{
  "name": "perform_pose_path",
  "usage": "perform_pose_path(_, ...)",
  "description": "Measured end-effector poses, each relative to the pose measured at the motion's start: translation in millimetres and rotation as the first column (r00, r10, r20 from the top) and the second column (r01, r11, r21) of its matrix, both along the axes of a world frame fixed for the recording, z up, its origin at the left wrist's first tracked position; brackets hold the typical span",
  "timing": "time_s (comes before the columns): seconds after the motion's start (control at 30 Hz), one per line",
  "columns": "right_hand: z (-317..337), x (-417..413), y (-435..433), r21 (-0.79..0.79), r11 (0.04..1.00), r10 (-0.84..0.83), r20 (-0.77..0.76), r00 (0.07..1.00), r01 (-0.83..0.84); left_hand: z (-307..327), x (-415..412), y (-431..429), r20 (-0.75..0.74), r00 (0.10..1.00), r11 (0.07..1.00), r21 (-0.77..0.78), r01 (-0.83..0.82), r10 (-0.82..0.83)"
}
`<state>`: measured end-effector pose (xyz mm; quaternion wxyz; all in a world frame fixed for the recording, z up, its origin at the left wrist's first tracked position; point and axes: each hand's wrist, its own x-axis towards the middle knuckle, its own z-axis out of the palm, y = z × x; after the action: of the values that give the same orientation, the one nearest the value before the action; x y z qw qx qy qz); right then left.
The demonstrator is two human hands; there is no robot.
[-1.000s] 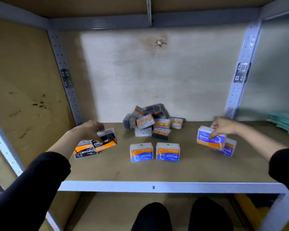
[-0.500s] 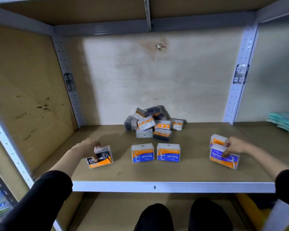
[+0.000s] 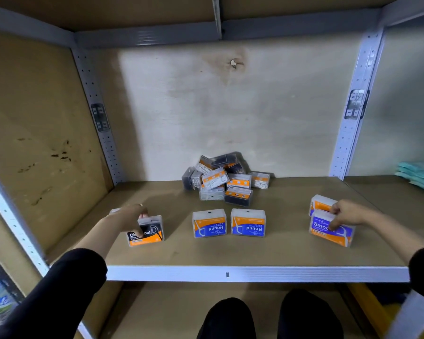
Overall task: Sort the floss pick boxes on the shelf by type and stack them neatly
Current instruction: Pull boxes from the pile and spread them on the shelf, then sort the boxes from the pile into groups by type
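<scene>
- left hand (image 3: 130, 216) curls over the top of the Charcoal box (image 3: 149, 233), thumb on its label; it's upright near the shelf's (image 3: 230, 274) front left corner
- right hand (image 3: 348, 212) pinches the Smooth box (image 3: 328, 232) near the front right, with another box (image 3: 320, 203) just behind it
- two Round boxes (image 3: 209, 223) stand side by side at mid front, labels upside down
- a messy pile (image 3: 227, 181) of mixed boxes sits mid back edge

Teal packets (image 3: 420, 173) stacked at the shelf's (image 3: 279, 274) far right edge. Screw (image 3: 233, 63) high in back panel (image 3: 267, 113); dark stains (image 3: 61, 152) on left panel (image 3: 30, 106).
</scene>
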<state>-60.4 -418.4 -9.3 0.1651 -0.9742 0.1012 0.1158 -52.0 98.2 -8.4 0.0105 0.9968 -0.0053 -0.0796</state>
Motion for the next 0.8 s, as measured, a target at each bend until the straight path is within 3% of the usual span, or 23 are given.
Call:
perform_pose_path(0.33, 16, 6, 5, -0.148, 0.988, 0.044, -0.056, 0.997, -0.052, 13, 12, 2, -0.152, 0.988, 0.997, -0.068, -0.026, 0.016)
perform_pose_path(0.6, 36, 17, 25, -0.217, 0.968, 0.137, 0.035, 0.99, -0.127, 29, 26, -20, -0.084, 0.995, 0.988, -0.144, 0.047, -0.059)
perform_pose_path(0.67, 41, 21, 40, -0.186, 0.967, 0.184, 0.054, 0.981, -0.171, 32, 31, -32, -0.081, 0.992, 0.98, -0.182, 0.08, -0.096)
perform_pose_path(0.8, 43, 38, 74, -0.048, 0.961, 0.273, 0.051, 0.961, -0.271, 33, 50, -55, -0.047, 0.982, 0.977, -0.119, 0.177, -0.183)
